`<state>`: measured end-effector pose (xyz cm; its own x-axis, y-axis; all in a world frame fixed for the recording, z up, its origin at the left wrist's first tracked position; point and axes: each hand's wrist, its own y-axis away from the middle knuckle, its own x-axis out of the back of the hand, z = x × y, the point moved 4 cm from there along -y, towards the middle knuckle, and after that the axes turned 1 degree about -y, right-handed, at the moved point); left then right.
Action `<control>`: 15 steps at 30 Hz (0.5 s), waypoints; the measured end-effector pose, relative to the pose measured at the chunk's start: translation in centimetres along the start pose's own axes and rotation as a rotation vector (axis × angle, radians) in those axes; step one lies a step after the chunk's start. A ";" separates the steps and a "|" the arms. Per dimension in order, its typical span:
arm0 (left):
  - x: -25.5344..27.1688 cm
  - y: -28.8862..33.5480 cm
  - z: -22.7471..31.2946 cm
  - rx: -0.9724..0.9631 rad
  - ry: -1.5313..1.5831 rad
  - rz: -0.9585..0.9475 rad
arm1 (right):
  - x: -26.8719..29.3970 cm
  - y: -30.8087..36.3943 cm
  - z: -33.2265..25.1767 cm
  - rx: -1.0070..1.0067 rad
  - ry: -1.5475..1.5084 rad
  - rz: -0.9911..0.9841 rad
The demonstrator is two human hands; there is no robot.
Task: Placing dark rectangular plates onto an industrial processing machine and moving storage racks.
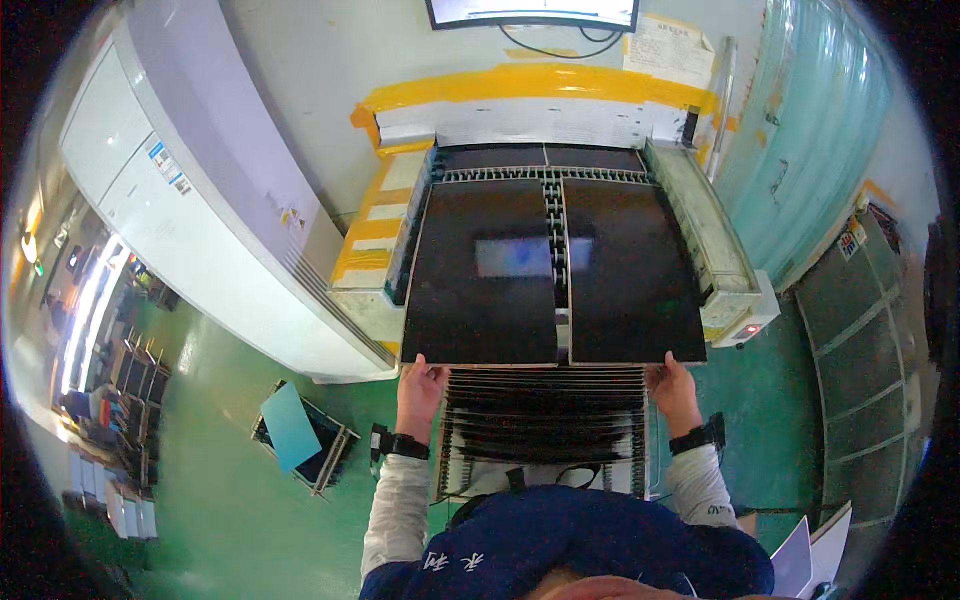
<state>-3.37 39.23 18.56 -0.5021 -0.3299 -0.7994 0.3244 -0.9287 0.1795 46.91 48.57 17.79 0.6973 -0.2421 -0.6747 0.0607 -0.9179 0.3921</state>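
Note:
Two flat, glossy black panels lie side by side on the roller conveyor (556, 240), a narrow gap between them. My left hand (421, 388) holds the near edge of the left black panel (480, 300) by its outer corner, thumb on the edge and fingers curled, partly hidden beneath. At the outer near corner of the right black panel (635, 300), my right hand (673, 390) grips the edge in the same way. Just below the panels, between my forearms, stands a slotted rack (441, 450) with several dark sheets stacked in it.
Pale side rails, the left one (372, 245) taped yellow, flank the conveyor. Further dark panels (490, 157) lie at its far end, under a wall monitor (532, 12). A tall white cabinet (200, 230) stands left, a small stand with a teal sheet (290, 425) nearby. Grey partition (865, 360) at right.

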 end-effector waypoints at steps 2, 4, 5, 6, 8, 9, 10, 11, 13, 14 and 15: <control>-0.4 -0.6 0.5 0.009 -0.005 0.009 | -2.0 -0.3 -0.5 0.047 -0.013 0.031; -1.3 -1.4 0.6 0.001 -0.059 0.005 | -2.1 -1.1 -1.0 0.017 0.018 -0.004; -1.4 -1.9 0.6 0.003 -0.064 0.003 | -2.2 -1.6 -1.3 0.018 0.012 -0.003; -1.3 -2.6 0.4 -0.006 -0.064 -0.018 | -2.3 -2.2 -1.6 0.023 0.041 -0.004; -1.0 -3.4 0.2 -0.014 -0.069 -0.034 | -2.5 -3.1 -1.5 0.023 0.066 -0.003; -0.9 -3.9 0.2 -0.017 -0.073 -0.035 | -2.8 -3.6 -1.4 0.021 0.063 -0.021; -0.9 -4.4 0.1 -0.019 -0.075 -0.037 | -2.9 -4.0 -1.4 0.022 0.060 -0.040; -0.8 -4.7 0.0 -0.019 -0.078 -0.038 | -2.9 -4.3 -1.5 0.021 0.057 -0.039; -1.1 -5.1 -0.2 0.027 -0.082 -0.024 | -2.7 -4.9 -1.4 -0.021 0.049 -0.036; -1.4 -5.1 -0.2 0.027 -0.084 -0.024 | -2.4 -5.2 -1.3 -0.021 0.047 -0.035; -1.8 -5.0 -0.3 0.010 -0.073 -0.023 | -2.0 -5.4 -1.3 -0.024 0.042 -0.019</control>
<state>-3.89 44.55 18.92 -0.5666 -0.3193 -0.7596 0.3040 -0.9378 0.1675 46.12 54.47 17.87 0.7249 -0.2110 -0.6557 0.0910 -0.9142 0.3948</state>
